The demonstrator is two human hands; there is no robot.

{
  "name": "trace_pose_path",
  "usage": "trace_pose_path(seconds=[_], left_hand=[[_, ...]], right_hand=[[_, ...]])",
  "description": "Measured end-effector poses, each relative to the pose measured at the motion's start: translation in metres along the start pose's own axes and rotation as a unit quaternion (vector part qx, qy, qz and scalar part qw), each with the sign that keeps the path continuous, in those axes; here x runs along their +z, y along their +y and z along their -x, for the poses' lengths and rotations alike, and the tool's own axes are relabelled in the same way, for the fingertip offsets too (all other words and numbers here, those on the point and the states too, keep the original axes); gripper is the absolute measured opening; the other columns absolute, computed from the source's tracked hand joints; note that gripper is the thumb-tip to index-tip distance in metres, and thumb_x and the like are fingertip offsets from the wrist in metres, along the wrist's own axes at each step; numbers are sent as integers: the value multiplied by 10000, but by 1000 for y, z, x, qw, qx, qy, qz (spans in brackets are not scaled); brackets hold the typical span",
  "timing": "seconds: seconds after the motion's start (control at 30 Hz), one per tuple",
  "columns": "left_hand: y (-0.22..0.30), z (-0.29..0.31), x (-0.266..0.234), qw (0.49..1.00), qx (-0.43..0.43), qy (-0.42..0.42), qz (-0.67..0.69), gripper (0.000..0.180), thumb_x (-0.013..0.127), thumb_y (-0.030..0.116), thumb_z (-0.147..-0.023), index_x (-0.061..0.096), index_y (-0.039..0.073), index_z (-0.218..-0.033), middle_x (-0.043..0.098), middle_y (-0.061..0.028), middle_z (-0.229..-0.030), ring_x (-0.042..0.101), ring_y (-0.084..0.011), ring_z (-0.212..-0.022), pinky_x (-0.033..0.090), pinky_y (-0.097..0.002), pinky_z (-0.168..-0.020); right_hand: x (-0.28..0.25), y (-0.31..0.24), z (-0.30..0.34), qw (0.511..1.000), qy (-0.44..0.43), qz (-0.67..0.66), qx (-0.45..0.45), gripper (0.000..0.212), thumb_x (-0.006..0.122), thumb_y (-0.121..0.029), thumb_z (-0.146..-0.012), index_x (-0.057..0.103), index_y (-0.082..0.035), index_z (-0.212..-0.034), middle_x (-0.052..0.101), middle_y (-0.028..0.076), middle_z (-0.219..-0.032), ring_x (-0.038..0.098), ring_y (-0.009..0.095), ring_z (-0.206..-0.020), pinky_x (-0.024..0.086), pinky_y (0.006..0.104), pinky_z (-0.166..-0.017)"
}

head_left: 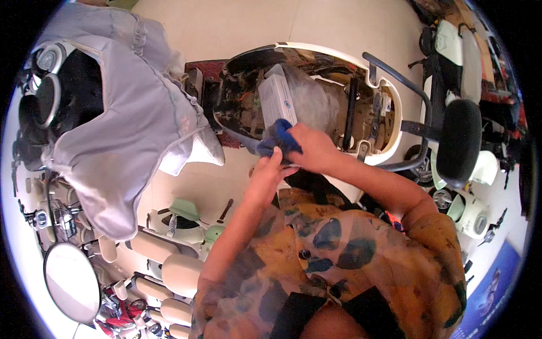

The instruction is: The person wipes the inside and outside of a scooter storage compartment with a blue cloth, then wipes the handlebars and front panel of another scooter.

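Observation:
Both my hands meet over the near edge of an opened scooter body (393, 135) whose seat is off. A crumpled blue cloth (280, 135) is bunched between them. My right hand (314, 148) is closed round the cloth's right side. From below, my left hand (264, 179) pinches at its lower part, thumb up; its fingertips are partly hidden. Just beyond the cloth, a white printed box (275, 97) lies tilted inside the scooter body. Beside it is a clear, crinkled plastic bag (316, 104).
A grey fabric cover (130, 124) drapes over the scooter's front at left. A dark rail (420, 96) and a black padded backrest (462, 144) stand at the rear. A round mirror (72, 282), several beige seats (183, 271) and other scooters (471, 217) surround me.

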State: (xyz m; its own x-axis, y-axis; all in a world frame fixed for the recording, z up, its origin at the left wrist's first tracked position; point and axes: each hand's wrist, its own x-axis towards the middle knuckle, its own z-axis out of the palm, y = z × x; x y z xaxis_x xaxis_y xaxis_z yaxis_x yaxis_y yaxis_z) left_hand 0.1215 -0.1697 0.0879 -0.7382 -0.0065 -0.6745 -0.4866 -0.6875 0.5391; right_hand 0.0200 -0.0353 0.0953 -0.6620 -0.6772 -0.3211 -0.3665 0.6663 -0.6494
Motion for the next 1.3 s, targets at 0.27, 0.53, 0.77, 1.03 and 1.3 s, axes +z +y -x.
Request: trace_pose_path(seconds=[0.27,0.53,0.77,1.03,1.3], left_hand=[[-14,-118,-73,683,435,129,-572,288,515,185,-814,567,12,-1037,583,-170,-994,525,-359,-980,390,-446,-867],[-29,-158,-89,693,459,153,-535,243,516,167,-735,628,40,-908,565,-79,-712,548,-271,-634,402,-374,-574],[-30,-168,-82,706,451,127,-531,265,499,244,-761,637,48,-872,542,-72,-657,538,-252,-577,389,-358,-534],[-28,-165,-86,681,468,142,-544,250,446,132,-739,649,43,-855,538,-59,-598,531,-240,-539,381,-364,-501],[-30,-166,-87,694,457,148,-537,292,475,258,-752,647,41,-846,531,-56,-627,529,-239,-551,363,-346,-507]], right_hand=[[36,117,-137,942,191,-255,105,313,679,-151,-780,595,-10,-1046,654,83,-852,590,127,-739,493,296,-690],[91,245,-284,858,426,-275,87,244,720,-169,-747,642,-28,-930,671,78,-844,613,220,-747,484,324,-719],[144,409,-275,831,404,-313,220,428,713,-108,-754,540,-66,-1144,610,121,-1003,604,290,-784,503,493,-578],[110,324,-308,878,375,-165,247,346,725,-95,-740,586,13,-1038,622,113,-983,598,241,-794,484,369,-707],[109,292,-307,652,463,-551,237,267,719,-65,-740,598,13,-965,633,123,-928,597,223,-770,485,350,-708]])
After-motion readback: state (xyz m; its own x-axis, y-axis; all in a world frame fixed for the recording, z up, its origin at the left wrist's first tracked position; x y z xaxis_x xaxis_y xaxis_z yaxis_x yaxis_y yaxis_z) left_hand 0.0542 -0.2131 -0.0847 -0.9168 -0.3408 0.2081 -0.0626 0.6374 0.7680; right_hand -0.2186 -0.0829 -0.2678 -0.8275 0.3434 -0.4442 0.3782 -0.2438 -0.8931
